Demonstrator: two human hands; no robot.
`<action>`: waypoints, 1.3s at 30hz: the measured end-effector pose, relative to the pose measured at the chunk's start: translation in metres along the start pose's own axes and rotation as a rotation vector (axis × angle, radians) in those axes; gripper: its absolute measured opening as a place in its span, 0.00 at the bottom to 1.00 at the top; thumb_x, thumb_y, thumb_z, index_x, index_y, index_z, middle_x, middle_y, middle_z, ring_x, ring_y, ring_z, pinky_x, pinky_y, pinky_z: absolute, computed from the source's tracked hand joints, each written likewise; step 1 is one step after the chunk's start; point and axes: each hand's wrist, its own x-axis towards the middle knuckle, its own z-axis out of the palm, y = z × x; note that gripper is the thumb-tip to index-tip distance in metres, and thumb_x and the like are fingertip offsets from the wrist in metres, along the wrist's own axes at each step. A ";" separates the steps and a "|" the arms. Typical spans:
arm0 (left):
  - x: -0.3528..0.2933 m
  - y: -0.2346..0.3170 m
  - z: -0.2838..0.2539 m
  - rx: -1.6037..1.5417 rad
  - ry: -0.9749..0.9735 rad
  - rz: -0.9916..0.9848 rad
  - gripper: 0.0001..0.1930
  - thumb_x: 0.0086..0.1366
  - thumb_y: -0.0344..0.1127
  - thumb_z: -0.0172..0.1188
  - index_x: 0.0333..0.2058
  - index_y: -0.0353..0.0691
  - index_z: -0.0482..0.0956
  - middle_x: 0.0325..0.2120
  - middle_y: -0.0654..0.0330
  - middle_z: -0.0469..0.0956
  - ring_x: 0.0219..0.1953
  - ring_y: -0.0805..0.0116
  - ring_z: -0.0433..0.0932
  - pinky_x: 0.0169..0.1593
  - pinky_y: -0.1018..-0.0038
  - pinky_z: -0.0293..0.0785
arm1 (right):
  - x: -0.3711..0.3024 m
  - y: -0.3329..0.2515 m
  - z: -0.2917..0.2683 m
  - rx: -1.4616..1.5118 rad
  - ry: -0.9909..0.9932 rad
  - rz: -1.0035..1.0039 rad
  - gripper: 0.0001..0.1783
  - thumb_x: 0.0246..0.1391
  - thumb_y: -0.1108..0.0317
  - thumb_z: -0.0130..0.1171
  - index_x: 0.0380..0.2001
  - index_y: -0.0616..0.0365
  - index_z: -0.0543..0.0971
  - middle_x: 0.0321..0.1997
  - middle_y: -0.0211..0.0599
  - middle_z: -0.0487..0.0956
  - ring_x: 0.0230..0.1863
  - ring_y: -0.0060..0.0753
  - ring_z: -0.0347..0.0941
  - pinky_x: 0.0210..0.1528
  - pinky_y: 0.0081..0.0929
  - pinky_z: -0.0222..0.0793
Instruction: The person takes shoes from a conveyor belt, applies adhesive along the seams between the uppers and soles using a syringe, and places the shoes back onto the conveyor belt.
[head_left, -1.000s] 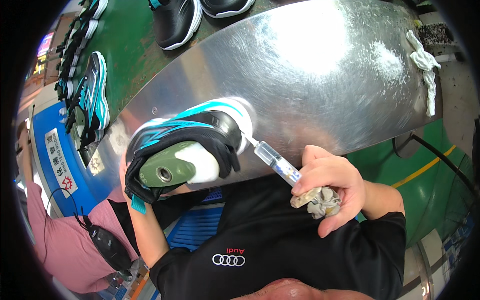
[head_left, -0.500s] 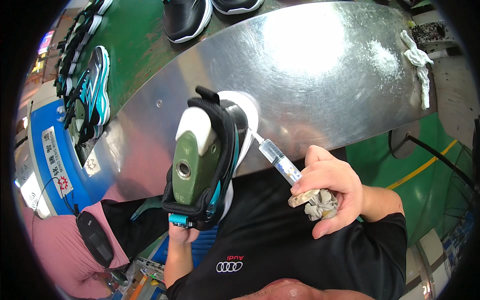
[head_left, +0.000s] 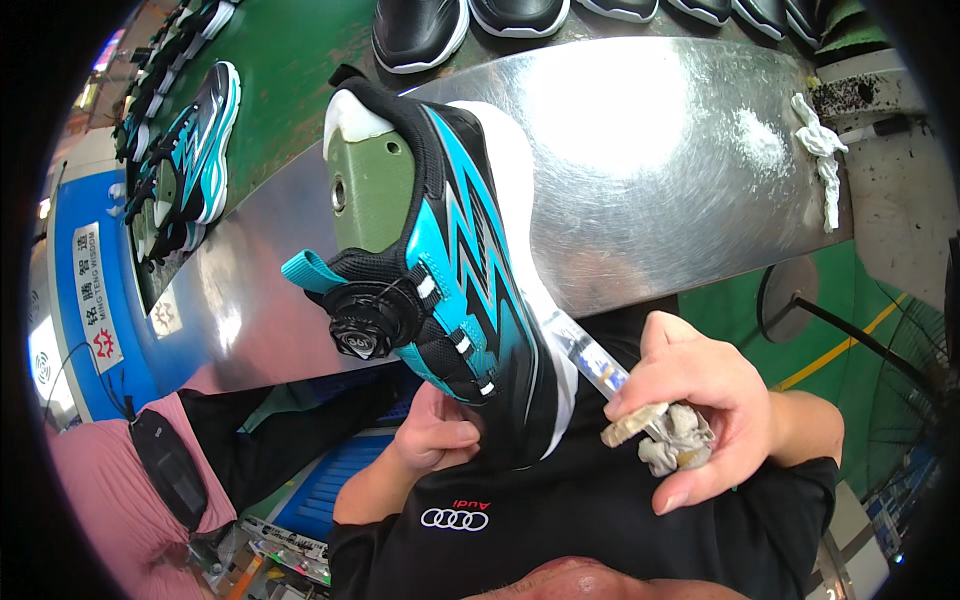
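A black, teal and white sneaker (head_left: 470, 250) with a dial lace closure is tilted on its side above the metal tabletop. A green shoe last (head_left: 375, 195) with a white heel part fills its opening. My left hand (head_left: 435, 435) is closed on the toe end from below, partly hidden by the shoe. My right hand (head_left: 700, 405) grips a clear syringe (head_left: 597, 368); its front end lies at the white sole edge, the tip hidden or too blurred to tell. A crumpled greyish cloth (head_left: 680, 440) and a small beige piece are also in that hand.
The curved metal tabletop (head_left: 640, 180) carries white powder (head_left: 760, 140) and a twisted white rag (head_left: 820, 150) at the right. Several shoes stand on the green surface beyond, with teal sneakers (head_left: 190, 160) at the left. A person in pink (head_left: 110, 480) is at lower left.
The sneaker has turned from its heel view to show its side and dial, and sits higher. My right hand with the syringe has shifted slightly right and down, following the sole edge toward the toe.
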 end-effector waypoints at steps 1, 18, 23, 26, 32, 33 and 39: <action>0.002 -0.001 -0.005 -0.025 -0.039 -0.071 0.40 0.49 0.21 0.56 0.62 0.30 0.49 0.55 0.44 0.65 0.53 0.57 0.70 0.55 0.63 0.67 | -0.001 -0.006 -0.002 -0.006 -0.026 0.023 0.34 0.32 0.51 0.74 0.40 0.62 0.77 0.33 0.30 0.81 0.26 0.23 0.55 0.30 0.21 0.49; 0.094 -0.026 0.028 -0.181 -0.481 -0.304 0.19 0.60 0.24 0.54 0.52 0.33 0.70 0.49 0.52 0.73 0.52 0.59 0.72 0.57 0.63 0.67 | -0.063 -0.088 -0.013 -0.227 0.030 0.112 0.32 0.35 0.50 0.73 0.40 0.60 0.78 0.34 0.29 0.81 0.22 0.24 0.59 0.29 0.23 0.49; 0.113 -0.023 0.052 -0.182 -0.434 -0.257 0.12 0.59 0.23 0.57 0.43 0.37 0.77 0.42 0.57 0.78 0.48 0.64 0.75 0.54 0.67 0.70 | -0.074 -0.087 -0.012 -0.362 0.083 0.071 0.31 0.36 0.49 0.72 0.40 0.59 0.78 0.33 0.29 0.81 0.23 0.24 0.61 0.29 0.24 0.49; 0.122 -0.024 0.056 -0.244 -0.467 -0.207 0.12 0.58 0.23 0.58 0.42 0.38 0.78 0.41 0.59 0.79 0.47 0.66 0.76 0.54 0.68 0.71 | -0.075 -0.083 -0.012 -0.421 0.099 0.048 0.30 0.36 0.50 0.72 0.39 0.59 0.78 0.31 0.29 0.80 0.22 0.25 0.60 0.29 0.24 0.49; 0.132 -0.020 0.072 -0.284 -0.559 -0.174 0.12 0.60 0.24 0.56 0.43 0.37 0.77 0.45 0.55 0.77 0.51 0.63 0.74 0.52 0.72 0.73 | -0.070 -0.074 0.001 -0.726 0.173 -0.102 0.26 0.38 0.51 0.70 0.37 0.57 0.78 0.28 0.28 0.78 0.18 0.25 0.55 0.26 0.23 0.48; 0.132 -0.019 0.075 -0.296 -0.576 -0.157 0.12 0.61 0.24 0.55 0.43 0.37 0.77 0.46 0.54 0.76 0.53 0.61 0.73 0.52 0.73 0.74 | -0.069 -0.070 0.002 -0.778 0.189 -0.132 0.24 0.40 0.51 0.68 0.36 0.57 0.78 0.27 0.28 0.78 0.18 0.24 0.54 0.25 0.23 0.48; 0.130 -0.016 0.084 -0.404 -0.551 -0.158 0.11 0.62 0.24 0.54 0.44 0.36 0.75 0.48 0.50 0.74 0.53 0.56 0.72 0.48 0.74 0.77 | -0.065 -0.049 0.009 -1.055 0.194 -0.236 0.17 0.39 0.56 0.67 0.33 0.51 0.79 0.23 0.20 0.72 0.18 0.23 0.51 0.23 0.20 0.47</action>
